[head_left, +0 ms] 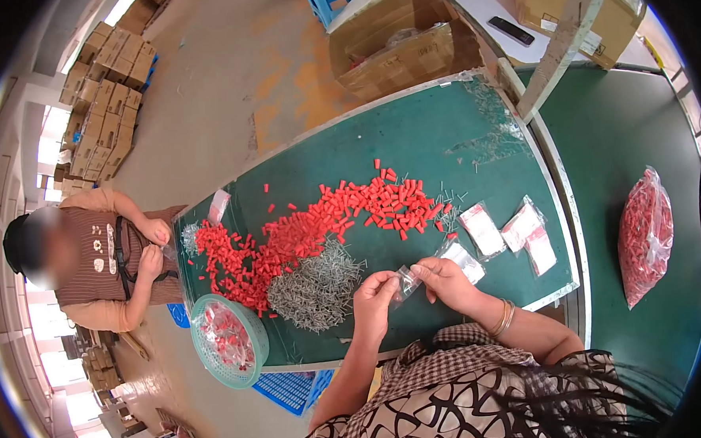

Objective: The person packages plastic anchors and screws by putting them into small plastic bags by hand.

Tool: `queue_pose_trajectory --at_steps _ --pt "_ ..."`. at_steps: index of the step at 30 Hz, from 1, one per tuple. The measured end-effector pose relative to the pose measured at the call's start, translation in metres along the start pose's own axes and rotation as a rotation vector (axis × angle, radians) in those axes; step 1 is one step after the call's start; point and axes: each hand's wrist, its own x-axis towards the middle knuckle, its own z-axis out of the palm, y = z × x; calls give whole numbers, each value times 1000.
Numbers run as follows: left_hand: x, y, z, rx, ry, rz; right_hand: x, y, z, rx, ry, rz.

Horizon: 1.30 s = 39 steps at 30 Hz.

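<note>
Between my two hands, over the front edge of the green table (pixel 299 154), is a small clear plastic bag (pixel 405 283). My left hand (pixel 376 298) pinches its left side, and my right hand (pixel 446 281) pinches its right side, with a bangle on that wrist. What lies inside the bag is too small to make out. Left of my hands is a heap of grey screws (pixel 315 292). Beyond it spreads a pile of red plastic plugs (pixel 296 234). Flat packets (pixel 483 229) with white and red contents lie to the right, one of them (pixel 461 261) just behind my right hand.
A co-worker (pixel 99 260) stands at the table's far left end. A green basket (pixel 249 335) of filled bags is at the near left edge. A large bag of red plugs (pixel 645 235) lies on the right-hand table, and an open carton (pixel 398 62) stands behind.
</note>
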Motion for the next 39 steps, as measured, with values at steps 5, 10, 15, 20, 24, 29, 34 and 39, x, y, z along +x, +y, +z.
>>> queue_pose_trajectory --at_steps 5,10,15,20,24,29,34,39 --pt "3 0 -2 18 -13 2 -2 -8 -7 -12 -50 31" --pt "1 -1 4 610 222 453 -3 -8 -6 -130 47 45" --pt "-13 7 15 618 147 424 -4 3 4 -454 222 -416" --pt "-10 -2 13 536 137 260 -6 0 11 -519 187 -431" --pt "-7 -8 8 576 125 280 -6 2 11 -436 201 -353" --pt "-6 -13 9 391 115 180 -6 2 9 -429 195 -327" --pt "-9 -8 13 361 72 107 -5 -1 6 -518 195 -376" --pt "-5 -8 11 623 92 278 -2 4 6 -548 187 -448"
